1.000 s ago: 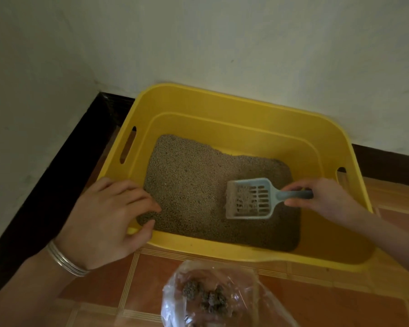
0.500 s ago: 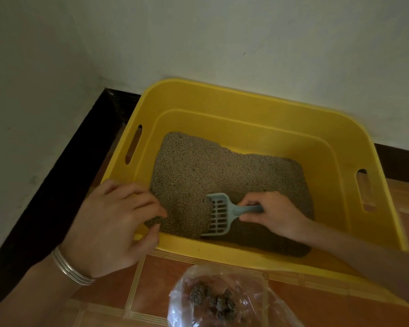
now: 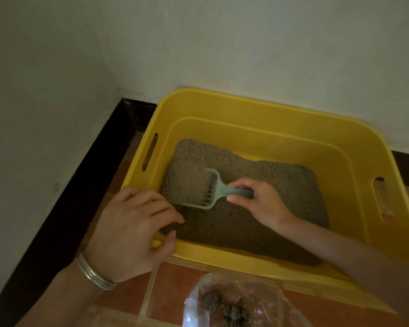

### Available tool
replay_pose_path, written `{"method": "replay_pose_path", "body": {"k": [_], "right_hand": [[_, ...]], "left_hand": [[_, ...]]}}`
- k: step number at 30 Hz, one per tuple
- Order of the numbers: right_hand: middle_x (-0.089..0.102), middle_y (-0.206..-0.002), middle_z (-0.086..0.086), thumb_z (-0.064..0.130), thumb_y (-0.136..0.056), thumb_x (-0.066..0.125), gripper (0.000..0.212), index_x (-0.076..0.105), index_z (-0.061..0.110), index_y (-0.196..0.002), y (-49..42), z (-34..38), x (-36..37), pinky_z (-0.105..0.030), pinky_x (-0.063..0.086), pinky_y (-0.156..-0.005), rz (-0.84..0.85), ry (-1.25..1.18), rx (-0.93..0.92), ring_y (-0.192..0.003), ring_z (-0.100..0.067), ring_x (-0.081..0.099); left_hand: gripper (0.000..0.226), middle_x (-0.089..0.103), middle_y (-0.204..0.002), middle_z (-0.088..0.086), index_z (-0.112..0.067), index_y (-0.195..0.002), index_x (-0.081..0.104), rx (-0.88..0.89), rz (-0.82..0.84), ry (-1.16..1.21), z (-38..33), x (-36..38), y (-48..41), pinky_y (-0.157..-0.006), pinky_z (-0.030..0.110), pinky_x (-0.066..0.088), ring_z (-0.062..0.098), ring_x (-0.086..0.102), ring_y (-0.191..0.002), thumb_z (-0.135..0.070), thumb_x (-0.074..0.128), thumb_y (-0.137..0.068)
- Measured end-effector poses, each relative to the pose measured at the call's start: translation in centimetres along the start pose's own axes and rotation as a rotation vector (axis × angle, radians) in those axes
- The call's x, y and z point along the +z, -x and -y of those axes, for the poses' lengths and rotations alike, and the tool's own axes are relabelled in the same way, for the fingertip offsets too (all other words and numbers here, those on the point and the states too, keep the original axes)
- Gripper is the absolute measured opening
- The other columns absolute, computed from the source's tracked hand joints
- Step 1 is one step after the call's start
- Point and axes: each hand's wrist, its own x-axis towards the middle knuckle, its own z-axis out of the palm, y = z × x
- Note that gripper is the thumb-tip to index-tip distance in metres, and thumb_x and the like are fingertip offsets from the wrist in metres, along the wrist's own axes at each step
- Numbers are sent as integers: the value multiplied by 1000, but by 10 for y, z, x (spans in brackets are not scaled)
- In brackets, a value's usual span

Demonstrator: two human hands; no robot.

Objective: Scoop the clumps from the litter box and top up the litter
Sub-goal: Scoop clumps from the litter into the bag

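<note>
The yellow litter box (image 3: 257,105) sits on the tiled floor (image 3: 180,286) in a corner; its far edge is close to the white wall (image 3: 246,43), and its left side is near the black baseboard (image 3: 80,185), with only a thin strip of floor between them; each short side of the box has a slot to hold it by; the brown litter (image 3: 293,192) covers the left and middle of the box bottom, and a strip of bare yellow shows along the right side; the right hand (image 3: 262,204) holds the handle of the pale blue scoop (image 3: 208,192), with its fingers curled round it; the scoop is down in the left part of the litter, close to the left wall, heaped with litter and a bit blurry; the left hand (image 3: 132,227), with silver bangles (image 3: 92,272) on its wrist, grips the near left corner of the box edge, fingers over the top and thumb under; at the bottom of the frame a clear plastic bag (image 3: 265,291) lies on the floor just in front of the box; dark clumps (image 3: 227,305) sit inside it.
</note>
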Motion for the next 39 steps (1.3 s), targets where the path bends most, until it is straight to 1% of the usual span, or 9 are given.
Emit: {"method": "replay_pose_path", "body": {"k": [5,9,12,15,19,23,28,32,39], "right_hand": [[61,-88,21,30,-77,70,20,64,33,-96,8,1,-38,-8,37,-67,-163,63,-10,-80,6,56],[63,-90,17,29,-76,71,20,61,38,-91,26,3,-61,-16,40,-69,-238,51,-16,-80,4,55],[63,-91,16,28,-75,72,20,62,38,-89,39,5,-71,-8,36,-66,-264,75,-19,-77,9,54],[63,-91,17,28,-75,72,20,64,32,-93,52,7,-76,-8,36,-66,-286,62,-12,-78,5,54],[59,-87,23,24,-78,70,19,64,28,-96,66,15,-83,-5,36,-65,-320,37,-1,-78,12,52],[61,-87,16,26,-79,69,18,64,29,-97,77,14,-88,-19,39,-66,-339,8,32,-79,-1,54],[61,-90,6,28,-82,66,20,64,25,-101,96,8,-99,-22,39,-63,-320,54,115,-77,-3,53],[63,-94,5,26,-84,64,14,62,28,-98,120,-3,-110,-13,41,-63,-295,127,176,-82,-1,55],[59,-86,15,34,-90,55,13,55,29,-102,138,-12,-104,-18,41,-60,-27,495,293,-73,0,55]], "left_hand": [[24,67,-84,-19,-33,-82,72,-6,-9,-24,0,-1,1,-78,27,33,7,61,-88,-39,50,-75],[23,67,-80,-19,-33,-76,70,-7,-13,-54,-1,-3,1,-76,29,34,8,63,-85,-39,48,-76],[24,67,-80,-19,-33,-76,70,-9,-6,-66,-2,-2,2,-76,31,35,9,62,-85,-41,47,-77],[26,67,-79,-18,-33,-76,69,-9,-9,-84,-2,-1,2,-75,29,30,9,61,-84,-41,45,-77],[27,67,-77,-17,-33,-76,70,-5,-12,-112,-2,-1,1,-74,30,30,11,63,-83,-43,44,-77],[27,66,-74,-18,-33,-74,69,-9,-30,-99,-3,-1,1,-74,25,25,10,64,-80,-42,43,-78],[30,67,-73,-17,-32,-74,70,12,-43,-116,-2,-1,1,-74,28,28,11,64,-78,-43,42,-78],[31,66,-73,-17,-31,-74,69,35,-43,-130,-5,-1,1,-71,30,28,12,64,-77,-41,41,-79],[29,64,-74,-17,-29,-77,68,147,-52,-90,-29,12,-6,-67,29,31,12,61,-76,-39,42,-81]]}}
